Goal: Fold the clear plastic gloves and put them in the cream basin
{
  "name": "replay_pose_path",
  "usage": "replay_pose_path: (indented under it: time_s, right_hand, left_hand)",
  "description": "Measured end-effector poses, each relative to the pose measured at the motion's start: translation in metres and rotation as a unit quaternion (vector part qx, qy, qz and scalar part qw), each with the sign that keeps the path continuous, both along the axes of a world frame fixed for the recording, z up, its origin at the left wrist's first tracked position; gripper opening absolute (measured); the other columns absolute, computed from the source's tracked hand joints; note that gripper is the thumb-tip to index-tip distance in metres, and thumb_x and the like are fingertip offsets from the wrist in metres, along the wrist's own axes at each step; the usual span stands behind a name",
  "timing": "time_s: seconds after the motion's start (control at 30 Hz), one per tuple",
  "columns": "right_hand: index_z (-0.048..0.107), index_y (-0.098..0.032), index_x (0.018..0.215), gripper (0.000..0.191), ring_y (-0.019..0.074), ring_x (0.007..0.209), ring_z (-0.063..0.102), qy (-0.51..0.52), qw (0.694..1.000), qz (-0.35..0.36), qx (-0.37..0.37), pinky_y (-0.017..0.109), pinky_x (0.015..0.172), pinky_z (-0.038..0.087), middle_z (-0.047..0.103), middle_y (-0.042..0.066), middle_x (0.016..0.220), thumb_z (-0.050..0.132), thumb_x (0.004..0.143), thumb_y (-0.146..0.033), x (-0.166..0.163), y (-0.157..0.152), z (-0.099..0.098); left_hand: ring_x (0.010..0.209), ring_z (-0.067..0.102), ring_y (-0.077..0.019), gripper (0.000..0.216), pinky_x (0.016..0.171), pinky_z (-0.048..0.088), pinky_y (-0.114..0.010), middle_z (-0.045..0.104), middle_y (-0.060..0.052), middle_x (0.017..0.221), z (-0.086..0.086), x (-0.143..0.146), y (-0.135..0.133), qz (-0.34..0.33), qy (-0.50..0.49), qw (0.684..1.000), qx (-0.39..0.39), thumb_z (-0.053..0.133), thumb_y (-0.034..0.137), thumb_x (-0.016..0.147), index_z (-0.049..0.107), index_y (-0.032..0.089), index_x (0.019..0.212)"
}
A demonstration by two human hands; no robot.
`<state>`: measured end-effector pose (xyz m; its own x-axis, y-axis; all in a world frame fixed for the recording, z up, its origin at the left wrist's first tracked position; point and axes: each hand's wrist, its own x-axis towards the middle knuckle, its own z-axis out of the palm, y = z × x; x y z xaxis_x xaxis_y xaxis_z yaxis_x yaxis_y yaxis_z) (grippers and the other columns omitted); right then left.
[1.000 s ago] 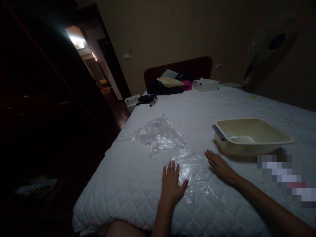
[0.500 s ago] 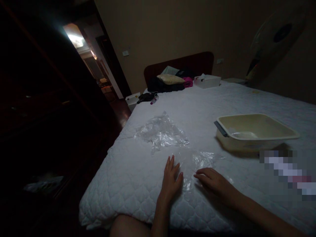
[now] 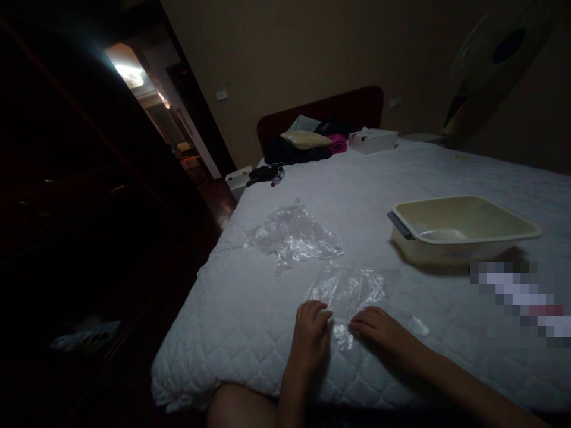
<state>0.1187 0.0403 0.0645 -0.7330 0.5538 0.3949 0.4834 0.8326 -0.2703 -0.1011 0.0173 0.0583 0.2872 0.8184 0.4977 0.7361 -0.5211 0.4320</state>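
Observation:
A clear plastic bag point(image 3: 345, 288) lies crinkled on the white quilted bed cover, close in front of me. My left hand point(image 3: 310, 330) has its fingers curled in at the bag's left near side, closed on the thin film. At the right side, my right hand point(image 3: 383, 336) pinches the same bag with its fingers together. Part of the bag's near end shows between the two hands; the thumbs are mostly hidden. Another clear plastic bag point(image 3: 297, 235) is spread out just beyond, touched by neither hand.
To the right stands a cream plastic basin point(image 3: 468, 246) with a grey handle. Clothes point(image 3: 298, 151) and a white box point(image 3: 373, 141) lie by the headboard point(image 3: 366, 107). A fan point(image 3: 504, 53) is at the far right; a pixelated patch covers something below the basin.
My left hand has drawn back toward me, and its spread fingers have curled onto the bag. The right fingers have come together on it. The view has shifted slightly.

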Motion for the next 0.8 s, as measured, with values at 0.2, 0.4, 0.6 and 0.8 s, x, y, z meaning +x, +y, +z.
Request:
replay_pose_path:
  time_s: [0.2,0.4,0.6,0.8]
  right_hand:
    - [0.059,-0.018,0.099,0.022,0.0178,0.083,0.057,0.010,0.994,0.015,0.111,0.038,0.078,0.044,0.065,0.006,0.089,0.040,0.091,-0.015,-0.005,-0.004,-0.004]
    - [0.059,-0.017,0.098,0.025,0.0166,0.076,0.058,0.008,0.985,0.022,0.171,0.035,0.075,0.045,0.066,0.006,0.083,0.037,0.090,-0.011,-0.016,-0.015,-0.019]
    - [0.057,-0.014,0.106,0.029,0.0200,0.087,0.059,-0.019,0.988,0.032,0.147,0.041,0.084,0.043,0.067,0.009,0.096,0.040,0.084,-0.009,-0.013,-0.022,-0.011]
    - [0.056,-0.016,0.112,0.032,0.0224,0.097,0.059,-0.015,0.985,0.060,0.162,0.045,0.088,0.041,0.067,0.010,0.103,0.043,0.083,-0.013,-0.016,-0.035,-0.010]
  left_hand:
    - [0.086,0.050,-0.0185,0.020,0.078,0.042,-0.035,0.059,-0.004,0.090,0.012,0.007,-0.007,-0.040,0.017,0.998,-0.045,0.053,0.005,0.077,0.060,0.018,0.090]
    - [0.084,0.050,-0.0184,0.017,0.077,0.041,-0.033,0.059,-0.004,0.088,0.013,0.005,-0.008,-0.034,0.025,0.997,-0.065,0.052,0.005,0.077,0.061,0.018,0.081]
    - [0.086,0.051,-0.0183,0.019,0.080,0.040,-0.033,0.059,-0.004,0.088,0.013,0.002,-0.008,-0.026,0.023,0.997,-0.073,0.052,0.002,0.075,0.061,0.018,0.078]
    - [0.087,0.052,-0.0184,0.020,0.082,0.040,-0.034,0.060,-0.004,0.089,0.010,0.000,-0.007,-0.024,0.019,0.998,-0.052,0.051,0.003,0.076,0.063,0.019,0.081]
